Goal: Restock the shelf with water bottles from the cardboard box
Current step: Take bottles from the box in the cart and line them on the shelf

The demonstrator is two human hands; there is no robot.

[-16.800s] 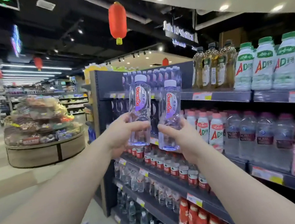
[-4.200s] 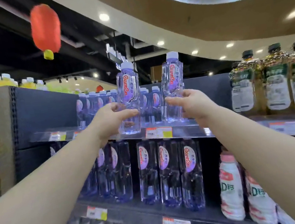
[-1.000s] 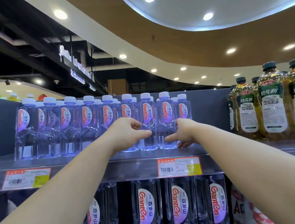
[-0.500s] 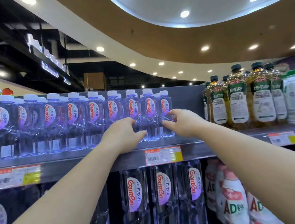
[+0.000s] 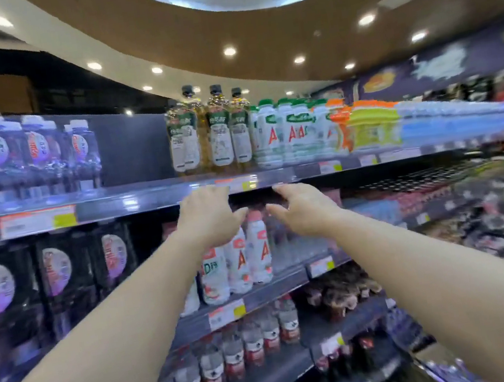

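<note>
Purple-labelled water bottles (image 5: 42, 162) sit far left on the top shelf (image 5: 135, 202), my left hand (image 5: 209, 218) and right hand (image 5: 303, 208) spread empty, and swinging this fast might clip those milk bottles (image 5: 253, 255).

2 hands (image 5: 212, 216), 3 tea bottles (image 5: 219, 130).

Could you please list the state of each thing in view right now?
left hand: empty, fingers open
right hand: empty, fingers open
water bottles: upright on top shelf, capped
top shelf: bare gap beside the water
tea bottles: upright, capped
</note>
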